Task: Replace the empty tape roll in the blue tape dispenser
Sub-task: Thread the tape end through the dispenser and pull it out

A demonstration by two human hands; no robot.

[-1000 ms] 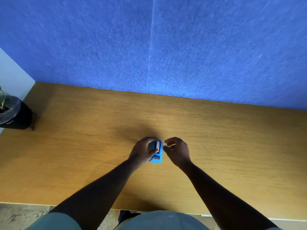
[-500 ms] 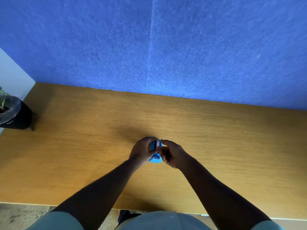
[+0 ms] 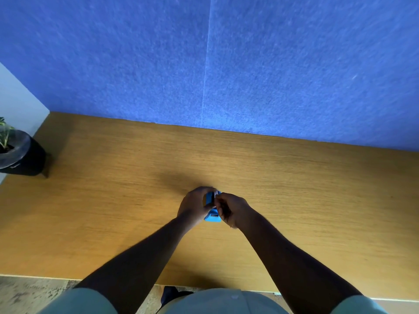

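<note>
A small blue tape dispenser point(image 3: 212, 218) stands on the wooden table point(image 3: 113, 200), near its middle. My left hand point(image 3: 194, 206) wraps around the dispenser's left side and holds it. My right hand point(image 3: 231, 209) presses against its right side, with the fingertips pinched at the white tape roll point(image 3: 217, 193) sitting in the dispenser's top. Most of the roll is hidden by my fingers.
A dark plant pot point(image 3: 19, 155) stands at the table's far left corner. A blue felt partition point(image 3: 226, 64) rises along the table's back edge. The table's front edge runs just in front of my body.
My right hand moved left from beside the dispenser and closed its fingers onto the roll at the dispenser's top. My left hand kept its hold.
</note>
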